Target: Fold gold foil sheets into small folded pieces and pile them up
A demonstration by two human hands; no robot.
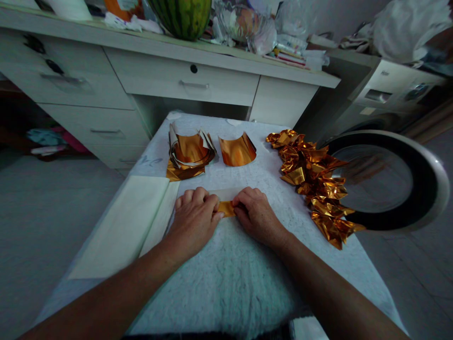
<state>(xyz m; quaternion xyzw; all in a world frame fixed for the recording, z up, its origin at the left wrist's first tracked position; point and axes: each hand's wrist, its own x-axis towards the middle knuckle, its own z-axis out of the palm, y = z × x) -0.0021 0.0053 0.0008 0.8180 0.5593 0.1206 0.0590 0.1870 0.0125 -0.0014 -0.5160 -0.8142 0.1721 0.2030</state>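
A small strip of gold foil paper (226, 208) lies between my two hands at the middle of the cloth-covered table. My left hand (196, 208) has its fingers curled over the strip's left end, thumb pressed along it. At the right end, my right hand (255, 210) pinches the foil with thumb and fingers. A pale sheet (224, 193) shows just behind the strip. Farther back sit a curled stack of gold foil sheets (191, 151) with pale backs and a single curled foil sheet (238, 150).
Crumpled or folded gold foil pieces (314, 184) form a row along the table's right side. White paper sheets (123, 222) lie on the left. An open washing machine door (385, 182) juts out at right. Behind stands a drawer counter (191, 78) bearing a watermelon (182, 16).
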